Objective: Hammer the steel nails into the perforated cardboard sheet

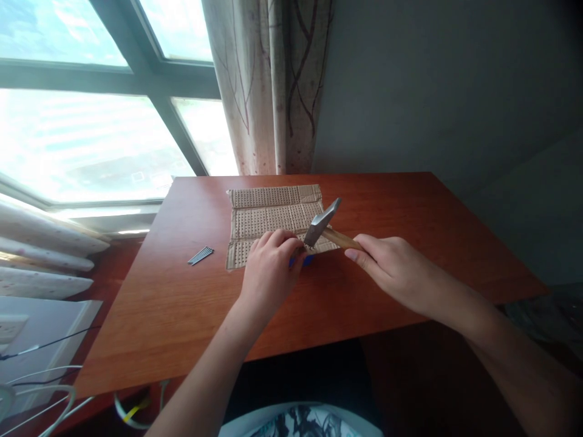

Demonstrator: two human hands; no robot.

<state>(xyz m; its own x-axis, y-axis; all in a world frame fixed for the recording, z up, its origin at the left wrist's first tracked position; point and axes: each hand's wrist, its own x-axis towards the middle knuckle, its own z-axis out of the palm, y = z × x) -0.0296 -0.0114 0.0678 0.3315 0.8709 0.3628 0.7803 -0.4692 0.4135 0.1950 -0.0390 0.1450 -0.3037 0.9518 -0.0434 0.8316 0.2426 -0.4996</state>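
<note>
My right hand (pixel 394 267) is wrapped round the wooden handle of a hammer (pixel 322 223), whose steel head rests low over the near edge of a perforated cardboard sheet (pixel 268 212). My left hand (pixel 271 267) is closed in a pinch right beside the hammer head, fingertips together on something too small to make out. A small blue object (pixel 308 260) peeks out under the left fingers at the cardboard's edge.
A small bundle of nails (pixel 200 255) lies on the red-brown wooden table (pixel 182 315), left of the cardboard. A window and patterned curtain (pixel 273 85) stand behind the table. Cables (pixel 40 382) hang at the lower left.
</note>
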